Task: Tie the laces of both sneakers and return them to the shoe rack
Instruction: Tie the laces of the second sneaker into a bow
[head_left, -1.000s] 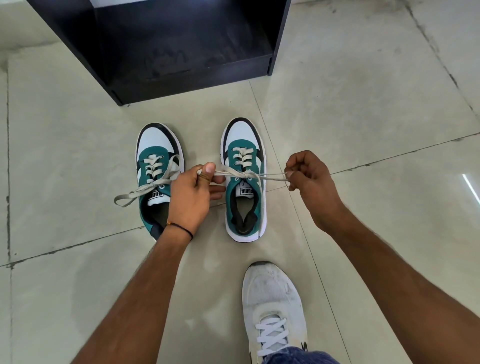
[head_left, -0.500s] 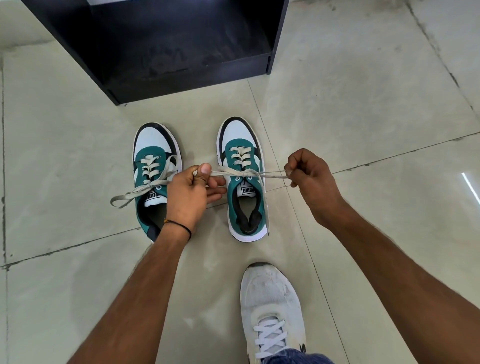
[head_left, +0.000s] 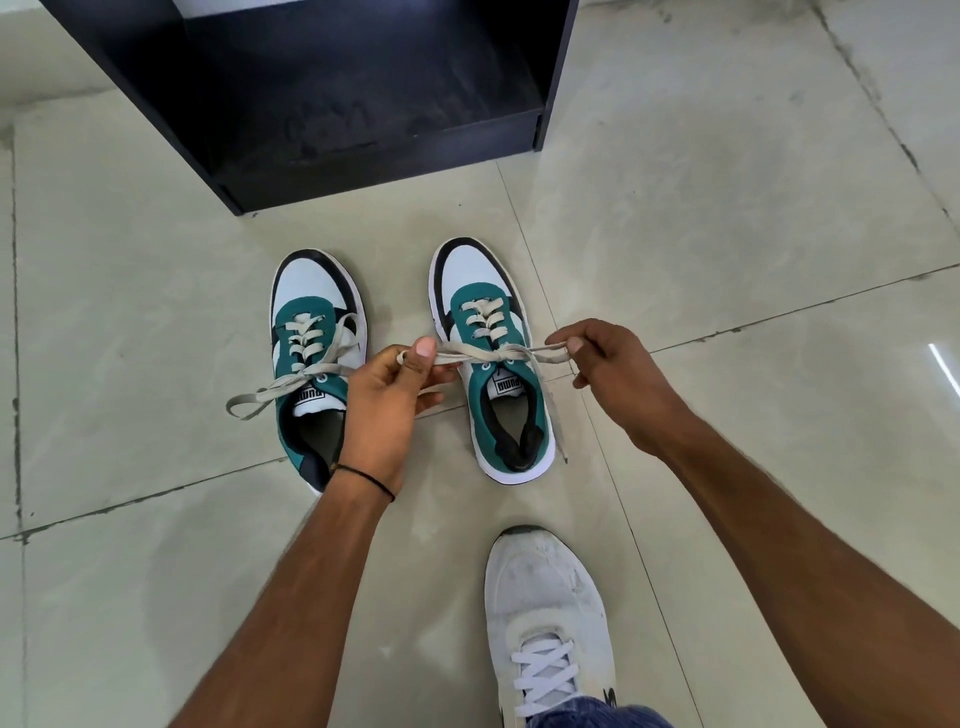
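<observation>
Two green, white and black sneakers stand side by side on the tiled floor, toes toward the rack. The right sneaker (head_left: 488, 358) has its beige lace (head_left: 496, 355) crossed in a first knot over the tongue. My left hand (head_left: 392, 402) pinches the lace's left end, and my right hand (head_left: 610, 371) pinches its right end; the lace is stretched between them. The left sneaker (head_left: 311, 332) lies partly under my left wrist, its loose lace (head_left: 270, 392) trailing to the left on the floor. The black shoe rack (head_left: 363, 93) stands open just beyond the sneakers.
My own foot in a white sneaker (head_left: 548, 623) rests on the floor below the pair, with a blue trouser hem at the bottom edge. Pale floor tiles (head_left: 727, 208) with dark grout lines surround everything.
Both hands stay on the right sneaker's lace ends. My right hand's fingers have loosened a little and the knot sits tighter over the tongue. The sneaker's heel has swung slightly right.
</observation>
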